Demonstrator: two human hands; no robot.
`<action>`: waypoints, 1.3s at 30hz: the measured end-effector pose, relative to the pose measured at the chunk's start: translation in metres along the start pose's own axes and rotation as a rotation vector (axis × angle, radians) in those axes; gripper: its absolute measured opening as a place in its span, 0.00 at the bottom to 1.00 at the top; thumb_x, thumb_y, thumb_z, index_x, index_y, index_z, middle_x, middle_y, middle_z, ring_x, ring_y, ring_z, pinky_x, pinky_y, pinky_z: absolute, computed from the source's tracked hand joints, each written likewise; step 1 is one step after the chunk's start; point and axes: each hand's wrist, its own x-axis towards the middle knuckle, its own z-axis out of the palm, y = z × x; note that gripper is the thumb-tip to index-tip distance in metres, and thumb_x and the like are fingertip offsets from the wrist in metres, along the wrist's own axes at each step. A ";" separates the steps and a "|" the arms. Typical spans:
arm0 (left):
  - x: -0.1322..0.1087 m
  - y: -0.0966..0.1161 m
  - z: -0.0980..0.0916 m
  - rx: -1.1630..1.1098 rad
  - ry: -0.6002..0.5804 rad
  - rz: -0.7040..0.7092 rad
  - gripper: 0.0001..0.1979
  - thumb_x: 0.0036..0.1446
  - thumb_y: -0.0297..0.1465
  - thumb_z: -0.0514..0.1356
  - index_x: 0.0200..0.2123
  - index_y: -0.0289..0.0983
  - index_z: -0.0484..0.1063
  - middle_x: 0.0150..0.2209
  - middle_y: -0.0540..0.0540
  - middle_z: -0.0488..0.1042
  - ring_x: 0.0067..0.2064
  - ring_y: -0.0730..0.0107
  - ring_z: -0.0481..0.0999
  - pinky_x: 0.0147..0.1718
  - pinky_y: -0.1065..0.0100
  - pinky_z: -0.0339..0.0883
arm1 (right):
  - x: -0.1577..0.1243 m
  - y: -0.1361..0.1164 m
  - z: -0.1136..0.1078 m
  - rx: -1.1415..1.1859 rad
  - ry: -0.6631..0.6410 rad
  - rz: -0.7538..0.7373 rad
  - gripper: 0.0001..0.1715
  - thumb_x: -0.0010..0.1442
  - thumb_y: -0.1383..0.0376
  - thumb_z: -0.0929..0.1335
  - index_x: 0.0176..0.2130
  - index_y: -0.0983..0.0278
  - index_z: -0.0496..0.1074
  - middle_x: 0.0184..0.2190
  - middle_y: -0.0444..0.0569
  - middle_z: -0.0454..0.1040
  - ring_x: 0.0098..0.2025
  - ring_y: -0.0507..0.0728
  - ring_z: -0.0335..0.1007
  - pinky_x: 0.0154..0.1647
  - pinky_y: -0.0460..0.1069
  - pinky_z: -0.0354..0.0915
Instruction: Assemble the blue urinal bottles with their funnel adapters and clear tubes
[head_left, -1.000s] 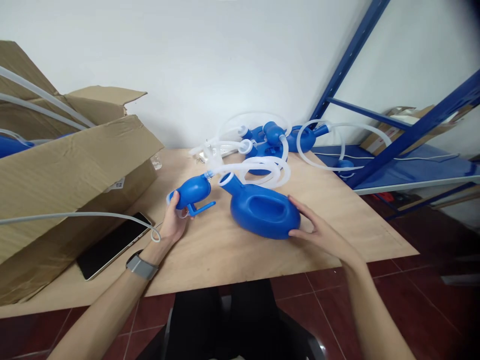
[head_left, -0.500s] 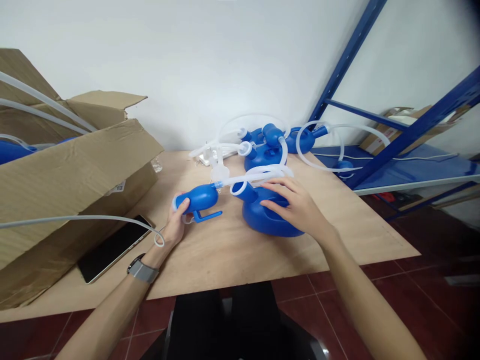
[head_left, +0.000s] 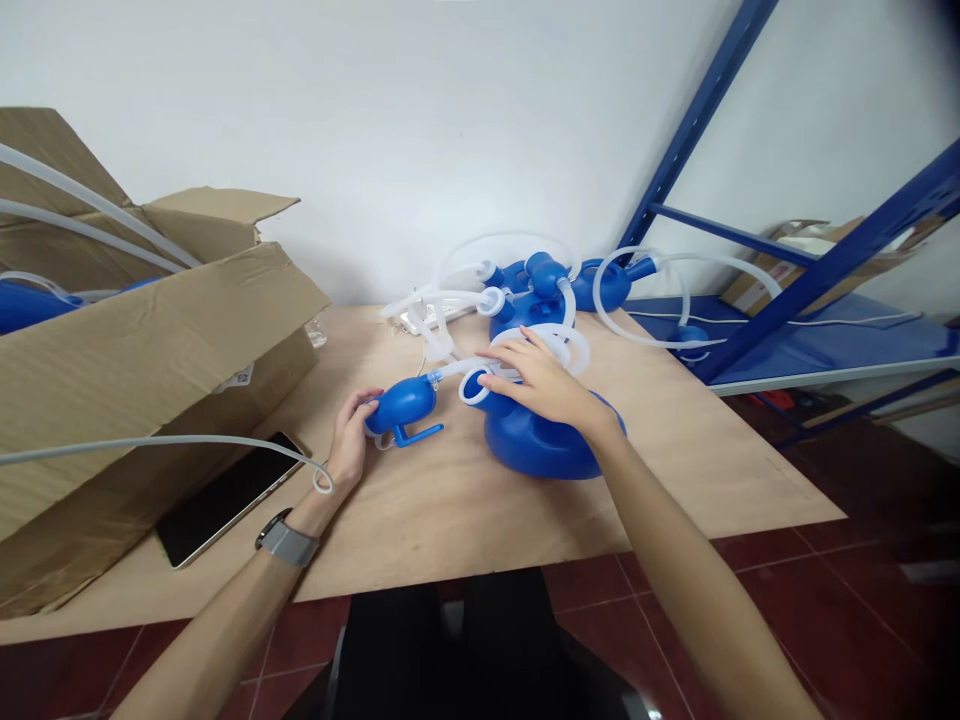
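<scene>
My left hand is closed around the left end of a blue urinal cup with a hooked blue strip under it. A translucent white hose runs from the cup's right end towards the neck of a blue urinal bottle, which lies on the table. Over that bottle is my right hand, fingers stretched out and thumb beside the pale-rimmed mouth. The fingers cover part of the coiled hose; whether they touch it I cannot tell.
More blue bottles with hoses stand behind, by the wall. An open cardboard box holds further blue parts and hoses at left, beside a black phone. A blue metal shelf borders the table on the right.
My right hand has moved left and up, from the bottle's body towards its neck and the hose. My left hand's thumb has shifted back along the cup's end.
</scene>
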 end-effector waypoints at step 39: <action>0.074 0.069 0.123 -0.116 -0.972 0.006 0.39 0.48 0.43 0.78 0.61 0.41 0.73 0.46 0.42 0.83 0.45 0.57 0.83 0.49 0.60 0.75 | 0.001 -0.006 -0.001 0.027 -0.135 -0.042 0.34 0.65 0.41 0.71 0.61 0.56 0.74 0.54 0.50 0.83 0.62 0.67 0.76 0.79 0.72 0.29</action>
